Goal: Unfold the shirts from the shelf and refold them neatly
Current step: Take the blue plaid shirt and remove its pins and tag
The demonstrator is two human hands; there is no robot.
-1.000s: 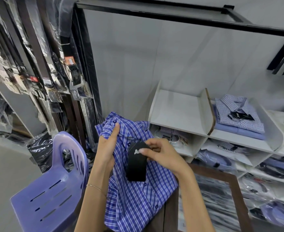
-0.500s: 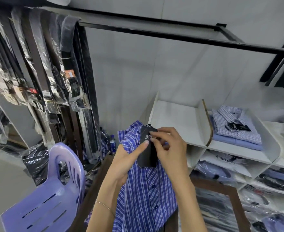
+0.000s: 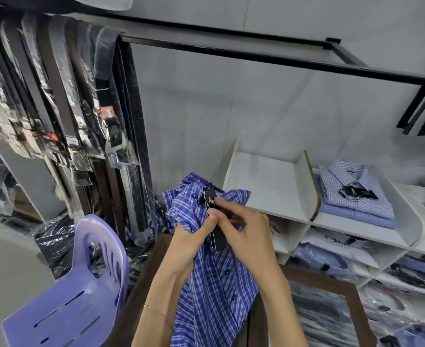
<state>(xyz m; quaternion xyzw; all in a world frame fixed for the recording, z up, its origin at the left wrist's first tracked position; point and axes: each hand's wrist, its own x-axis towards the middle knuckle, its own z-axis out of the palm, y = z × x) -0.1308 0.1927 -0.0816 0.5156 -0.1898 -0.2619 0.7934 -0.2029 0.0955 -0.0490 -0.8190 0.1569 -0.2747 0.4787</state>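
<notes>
A blue-and-white checked shirt (image 3: 214, 284) hangs lifted in front of me, its collar end up near the white shelf (image 3: 264, 186). My left hand (image 3: 191, 244) grips the shirt's cloth just below the collar. My right hand (image 3: 246, 234) pinches the black hang tag (image 3: 212, 196) against the shirt, fingers curled over it. Two more folded shirts (image 3: 356, 196), a checked one on a plain blue one, lie in the shelf's right top compartment.
A lilac plastic chair (image 3: 81, 291) stands at lower left. A dark wooden table (image 3: 319, 279) is below my arms. Belts in plastic sleeves (image 3: 63, 103) hang at left from a black rail (image 3: 256, 56). Lower shelf compartments hold bagged shirts (image 3: 331, 256).
The shirt has gone from lying on the table to being held up higher. Both hands rose with it and closed together near the collar; the tag stays in my right hand.
</notes>
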